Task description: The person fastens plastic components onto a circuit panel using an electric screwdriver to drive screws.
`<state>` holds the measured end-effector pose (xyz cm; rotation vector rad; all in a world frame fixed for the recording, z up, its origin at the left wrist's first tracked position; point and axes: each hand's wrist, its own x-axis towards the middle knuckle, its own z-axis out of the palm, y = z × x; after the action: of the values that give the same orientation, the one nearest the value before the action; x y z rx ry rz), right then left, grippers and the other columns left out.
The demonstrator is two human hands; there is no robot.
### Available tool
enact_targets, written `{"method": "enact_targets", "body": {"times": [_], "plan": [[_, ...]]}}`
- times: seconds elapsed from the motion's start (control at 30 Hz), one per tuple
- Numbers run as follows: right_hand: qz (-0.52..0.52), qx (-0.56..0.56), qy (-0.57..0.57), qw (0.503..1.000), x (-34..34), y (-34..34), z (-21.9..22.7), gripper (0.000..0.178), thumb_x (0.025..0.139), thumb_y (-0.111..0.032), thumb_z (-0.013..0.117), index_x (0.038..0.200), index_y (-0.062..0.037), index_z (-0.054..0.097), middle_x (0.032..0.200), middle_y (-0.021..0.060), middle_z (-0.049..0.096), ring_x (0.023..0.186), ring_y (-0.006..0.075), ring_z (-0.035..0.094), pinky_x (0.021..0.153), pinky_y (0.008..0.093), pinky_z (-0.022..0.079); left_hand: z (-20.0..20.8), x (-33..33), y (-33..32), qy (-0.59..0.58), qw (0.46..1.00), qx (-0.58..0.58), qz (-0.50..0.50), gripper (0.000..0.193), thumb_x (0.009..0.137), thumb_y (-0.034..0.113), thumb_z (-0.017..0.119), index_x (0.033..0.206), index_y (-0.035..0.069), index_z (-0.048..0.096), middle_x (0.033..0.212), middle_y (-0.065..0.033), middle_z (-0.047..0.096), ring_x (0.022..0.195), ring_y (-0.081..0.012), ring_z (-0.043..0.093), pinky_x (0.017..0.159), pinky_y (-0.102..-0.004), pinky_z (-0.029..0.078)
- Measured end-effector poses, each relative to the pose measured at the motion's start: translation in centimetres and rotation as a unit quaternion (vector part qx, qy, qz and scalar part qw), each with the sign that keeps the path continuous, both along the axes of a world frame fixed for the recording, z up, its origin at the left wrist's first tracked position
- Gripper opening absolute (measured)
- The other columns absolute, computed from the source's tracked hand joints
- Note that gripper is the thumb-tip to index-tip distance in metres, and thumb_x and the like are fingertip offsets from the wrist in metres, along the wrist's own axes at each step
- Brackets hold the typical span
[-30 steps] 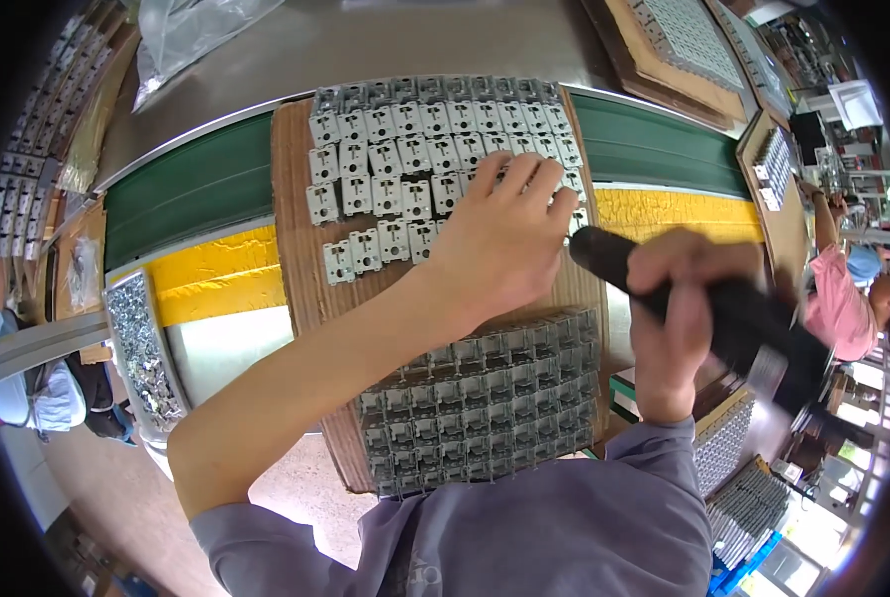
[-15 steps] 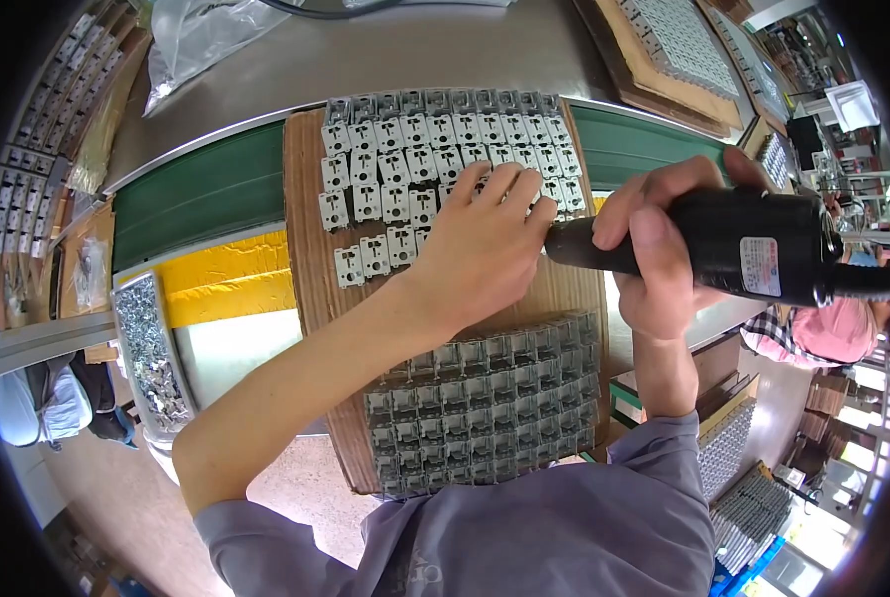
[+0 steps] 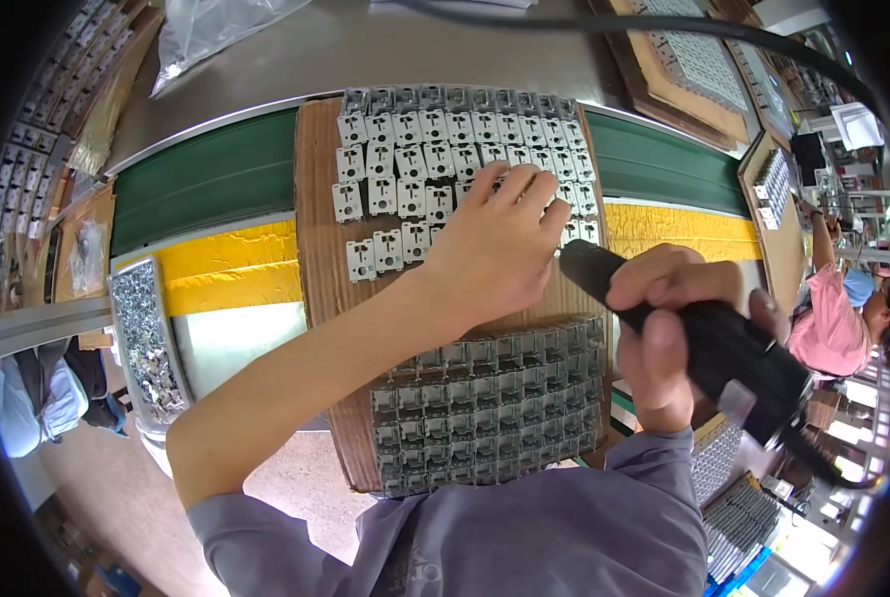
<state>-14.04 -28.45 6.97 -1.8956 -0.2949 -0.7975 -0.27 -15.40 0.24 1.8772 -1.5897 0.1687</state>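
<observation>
Rows of small metal-and-white parts stand on a brown cardboard sheet, their white faces with dark holes turned up. My left hand is bent over the right side of the lower rows. Its fingers curl down among the parts, and whatever is between the fingertips is hidden. A black corded electric screwdriver is in my right hand, fingers wrapped round its body. The tool lies tilted, its narrow nose just right of my left fingertips. Several rows of grey see-through housings stand on the near part of the cardboard.
A tray of small shiny metal pieces stands at the left. Green strips and yellow tape run beside the cardboard. A black cable arches across the far right. Further boards of parts lie beyond, and a person in pink is at right.
The screwdriver has swung from nearly level to slanting, its rear end now lower and nearer me. My right hand has dropped with it. My left hand stays over the lower rows.
</observation>
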Motion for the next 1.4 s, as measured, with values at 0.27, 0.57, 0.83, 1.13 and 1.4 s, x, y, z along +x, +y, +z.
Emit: {"method": "enact_targets", "body": {"times": [0.27, 0.57, 0.83, 1.13, 1.4], "plan": [[-0.126, 0.169, -0.076, 0.975, 5.6, 1.9, 2.3, 0.062, 0.084, -0.001, 0.061, 0.136, 0.0035, 0.028, 0.08, 0.0139, 0.056, 0.052, 0.0212, 0.057, 0.054, 0.0327, 0.051, 1.4, 1.4, 2.0, -0.049, 0.998, 0.049, 0.006, 0.029, 0.073, 0.015, 0.071, 0.098, 0.001, 0.065, 0.106, -0.0108, 0.056, 0.108, -0.0262, 0.053, 0.098, -0.0408, 0.04], [-0.115, 0.076, -0.042, 0.99, 7.5, 2.9, 0.9, 0.064, 0.081, 0.003, 0.065, 0.137, 0.0031, 0.033, 0.079, 0.0093, 0.057, 0.052, 0.0174, 0.059, 0.05, 0.0301, 0.048, 0.1, 1.4, 1.8, -0.035, 0.999, 0.008, 0.02, 0.026, 0.072, 0.013, 0.067, 0.096, 0.001, 0.063, 0.107, -0.0122, 0.056, 0.112, -0.0278, 0.053, 0.102, -0.0432, 0.039], [-0.111, 0.158, -0.021, 0.981, 5.0, 3.6, 0.6, 0.047, 0.084, 0.0, 0.065, 0.126, 0.0031, 0.043, 0.085, 0.0141, 0.062, 0.057, 0.0203, 0.058, 0.052, 0.0338, 0.051, -0.1, 1.4, 2.1, -0.013, 1.0, -0.012, 0.002, 0.025, 0.072, 0.013, 0.067, 0.094, 0.001, 0.064, 0.108, -0.0138, 0.056, 0.111, -0.0289, 0.053, 0.103, -0.0445, 0.039], [-0.062, 0.134, -0.047, 0.988, 7.0, 3.3, 2.2, 0.066, 0.086, -0.001, 0.059, 0.142, -0.0008, 0.026, 0.084, 0.0138, 0.053, 0.055, 0.0215, 0.057, 0.052, 0.0346, 0.052, 1.4, 1.8, 3.5, -0.042, 0.997, 0.057, 0.014, 0.022, 0.073, 0.009, 0.065, 0.094, 0.001, 0.065, 0.106, -0.0126, 0.057, 0.111, -0.0281, 0.053, 0.1, -0.0416, 0.04], [-0.045, -0.058, -0.022, 0.997, 6.6, 3.7, 1.1, 0.067, 0.086, 0.002, 0.06, 0.143, -0.0061, 0.025, 0.082, 0.0106, 0.052, 0.055, 0.021, 0.058, 0.051, 0.0329, 0.049, -0.2, 1.8, 4.0, -0.034, 0.999, -0.001, 0.039, 0.02, 0.076, 0.013, 0.063, 0.092, 0.002, 0.063, 0.105, -0.0115, 0.056, 0.11, -0.0265, 0.052, 0.101, -0.0428, 0.038]]}}
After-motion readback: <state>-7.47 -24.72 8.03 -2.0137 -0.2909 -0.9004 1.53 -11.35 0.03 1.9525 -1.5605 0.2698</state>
